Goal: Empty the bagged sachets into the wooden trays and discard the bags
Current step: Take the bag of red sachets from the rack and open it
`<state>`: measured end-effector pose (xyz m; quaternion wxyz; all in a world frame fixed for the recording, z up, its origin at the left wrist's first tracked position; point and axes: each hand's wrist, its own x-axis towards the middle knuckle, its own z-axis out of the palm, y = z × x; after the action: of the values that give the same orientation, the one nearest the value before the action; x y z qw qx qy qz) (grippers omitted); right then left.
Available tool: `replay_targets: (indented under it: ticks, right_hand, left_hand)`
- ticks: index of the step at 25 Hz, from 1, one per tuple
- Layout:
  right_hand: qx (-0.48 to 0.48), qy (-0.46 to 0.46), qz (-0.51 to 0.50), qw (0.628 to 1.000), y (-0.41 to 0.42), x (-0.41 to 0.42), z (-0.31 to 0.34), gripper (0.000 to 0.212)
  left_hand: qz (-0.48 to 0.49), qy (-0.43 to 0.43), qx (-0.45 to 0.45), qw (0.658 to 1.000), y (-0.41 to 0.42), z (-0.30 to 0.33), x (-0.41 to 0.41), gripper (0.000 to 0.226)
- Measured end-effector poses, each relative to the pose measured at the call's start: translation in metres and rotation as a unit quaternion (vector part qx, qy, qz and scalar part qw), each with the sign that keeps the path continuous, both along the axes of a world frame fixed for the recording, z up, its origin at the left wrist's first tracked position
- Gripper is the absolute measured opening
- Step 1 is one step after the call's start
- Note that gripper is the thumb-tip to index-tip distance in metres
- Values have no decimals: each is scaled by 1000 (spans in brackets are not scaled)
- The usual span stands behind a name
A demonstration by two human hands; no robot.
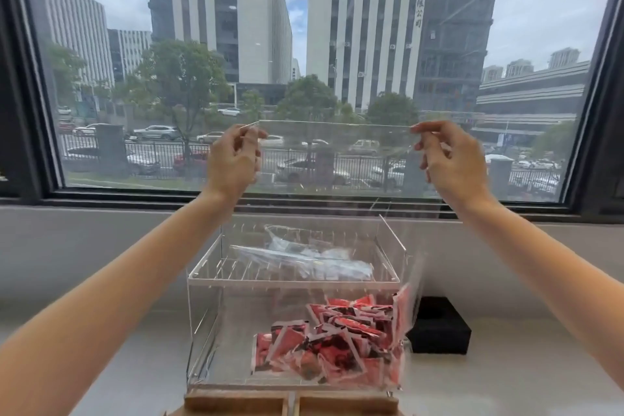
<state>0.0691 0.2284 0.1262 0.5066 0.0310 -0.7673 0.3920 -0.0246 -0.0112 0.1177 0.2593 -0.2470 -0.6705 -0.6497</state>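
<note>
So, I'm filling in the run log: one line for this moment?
left hand + right hand: pinch clear bag top corners, raised | red sachets: hanging in bag | wooden trays: below

window [324,44], black box [439,328], white counter [135,348]

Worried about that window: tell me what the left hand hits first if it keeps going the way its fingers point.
Probably the window glass; the left hand points up and forward, though depth is unclear.

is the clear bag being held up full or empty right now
Not empty: the clear bag, pinched at its top corners by the left hand and right hand, has red sachets at its bottom.
</note>
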Motion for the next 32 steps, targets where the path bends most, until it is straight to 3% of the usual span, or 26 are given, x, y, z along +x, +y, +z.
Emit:
replay_targets:
  ticks: [6,10,13,17,22,27,29,32]
  right_hand:
    - [-12,-57,47,997,-11,25,-51,19]
    - [-64,-74,25,995,-14,37,-104,27]
    - [-53,-202,-13,978,-17,46,-174,21]
    - [-42,-372,30,927,-22,68,-233,18]
    - [25,-376,45,925,-25,69,-214,23]
    - [116,-287,50,950,-45,57,-163,30]
    - [137,-334,96,927,-60,53,-150,31]
    - [208,-443,172,855,-82,50,-153,37]
  left_hand:
    - [-31,-41,33,998,-14,-56,35,22]
    - [-19,-48,-3,999,-23,-110,54,19]
    - [-17,-118,-51,992,-29,-178,67,17]
    - [-29,-235,-71,969,-39,-255,92,13]
    - [-57,-228,-24,972,-47,-243,97,14]
    - [-120,-197,-61,971,-45,-223,101,16]
    - [-147,-191,-78,967,-42,-218,104,15]
    - [-181,-174,-95,963,-37,-212,110,15]
